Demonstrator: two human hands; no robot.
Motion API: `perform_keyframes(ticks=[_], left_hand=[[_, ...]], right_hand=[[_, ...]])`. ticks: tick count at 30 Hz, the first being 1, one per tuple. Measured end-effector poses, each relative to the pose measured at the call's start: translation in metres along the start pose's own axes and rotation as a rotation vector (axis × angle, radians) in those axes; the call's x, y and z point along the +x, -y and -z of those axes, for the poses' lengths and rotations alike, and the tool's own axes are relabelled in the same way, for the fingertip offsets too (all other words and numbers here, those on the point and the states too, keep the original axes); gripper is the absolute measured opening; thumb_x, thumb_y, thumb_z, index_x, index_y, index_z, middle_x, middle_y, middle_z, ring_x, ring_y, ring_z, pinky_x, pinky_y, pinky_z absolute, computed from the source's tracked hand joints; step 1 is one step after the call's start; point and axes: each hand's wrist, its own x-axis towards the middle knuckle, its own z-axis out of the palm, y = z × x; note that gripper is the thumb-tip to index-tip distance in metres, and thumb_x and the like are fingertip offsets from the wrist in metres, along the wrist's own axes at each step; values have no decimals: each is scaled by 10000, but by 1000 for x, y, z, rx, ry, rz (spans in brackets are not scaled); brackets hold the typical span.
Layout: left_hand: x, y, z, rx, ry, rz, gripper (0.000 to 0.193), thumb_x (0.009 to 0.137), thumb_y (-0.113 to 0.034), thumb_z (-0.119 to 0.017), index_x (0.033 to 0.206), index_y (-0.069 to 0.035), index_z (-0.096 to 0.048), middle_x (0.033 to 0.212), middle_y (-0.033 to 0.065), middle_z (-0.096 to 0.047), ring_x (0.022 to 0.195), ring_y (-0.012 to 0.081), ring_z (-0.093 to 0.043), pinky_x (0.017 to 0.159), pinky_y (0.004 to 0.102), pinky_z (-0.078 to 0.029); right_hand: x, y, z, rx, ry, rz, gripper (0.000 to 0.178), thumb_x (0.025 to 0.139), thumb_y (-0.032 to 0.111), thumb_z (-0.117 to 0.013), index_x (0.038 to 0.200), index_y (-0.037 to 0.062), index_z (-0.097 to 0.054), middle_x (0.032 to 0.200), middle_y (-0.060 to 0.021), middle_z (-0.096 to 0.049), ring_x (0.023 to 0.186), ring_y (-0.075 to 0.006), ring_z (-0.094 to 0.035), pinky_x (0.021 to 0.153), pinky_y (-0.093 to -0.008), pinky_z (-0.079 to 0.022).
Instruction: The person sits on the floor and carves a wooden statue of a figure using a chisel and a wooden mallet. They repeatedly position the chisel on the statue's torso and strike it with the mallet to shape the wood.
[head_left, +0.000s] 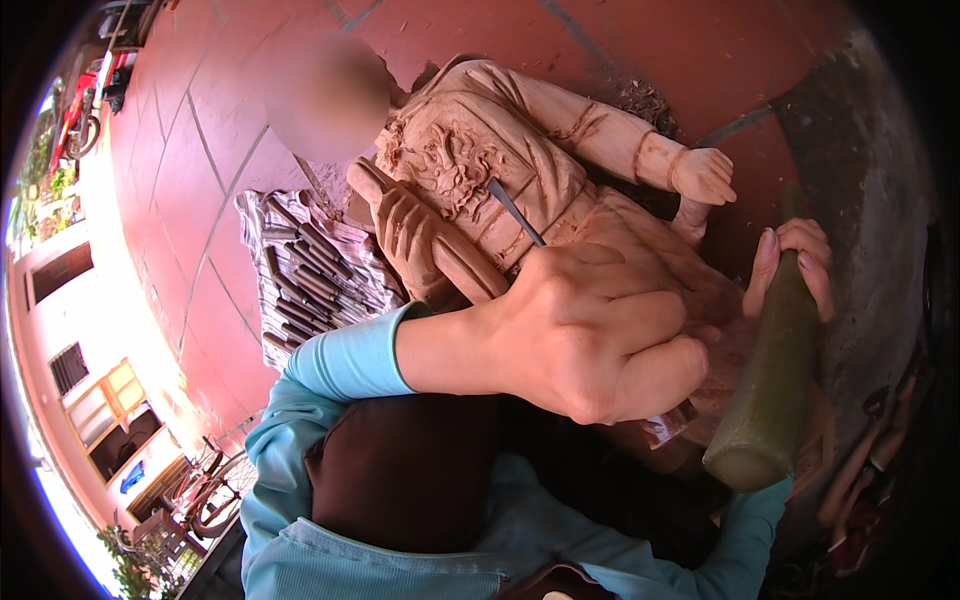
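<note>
A carved wooden statue (560, 120) of a robed figure lies on its back in front of me, with a dragon-like relief (450, 165) on its chest. My left hand (600, 340) is closed in a fist around a chisel (515, 212). The narrow metal blade points up and left, its tip at the lower right edge of the relief. A bit of the handle end shows below the fist. On the right, my right hand (795, 255) grips the thin end of a green club-shaped mallet (765, 410). Its thick end points down toward me, apart from the chisel.
Several carving tools (305, 270) lie on a striped cloth (255, 220) left of the statue. Wood shavings (645, 105) sit on the red tiled floor (190, 190) beyond the statue's arm. Far left are a bicycle (215, 490) and a red motorbike (75, 120).
</note>
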Motion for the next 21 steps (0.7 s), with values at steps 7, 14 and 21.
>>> perform_keyframes(ticks=[7,14,21], left_hand=[[-6,0,-2,62,285,-37,272,701,-55,-711,617,-108,-459,558,-26,-390,444,100,-472,365,256,-328],[-6,-18,11,105,417,-47,264,718,-72,-698,625,-109,-454,558,-38,-399,457,85,-470,367,238,-319],[-1,-8,-1,-34,238,-51,312,720,-16,-710,590,-101,-438,537,-32,-388,427,87,-448,356,242,-306]], right_hand=[[-7,-3,4,41,-4,-52,493,822,-159,-614,1166,60,-336,891,-143,-526,659,-217,-515,619,-409,-471],[2,3,0,11,-16,-49,558,814,-193,-587,1268,36,-355,859,-142,-535,664,-225,-513,624,-390,-461],[-7,-2,-2,24,-30,-66,501,834,-150,-616,1199,51,-338,914,-128,-522,705,-210,-520,715,-426,-478]])
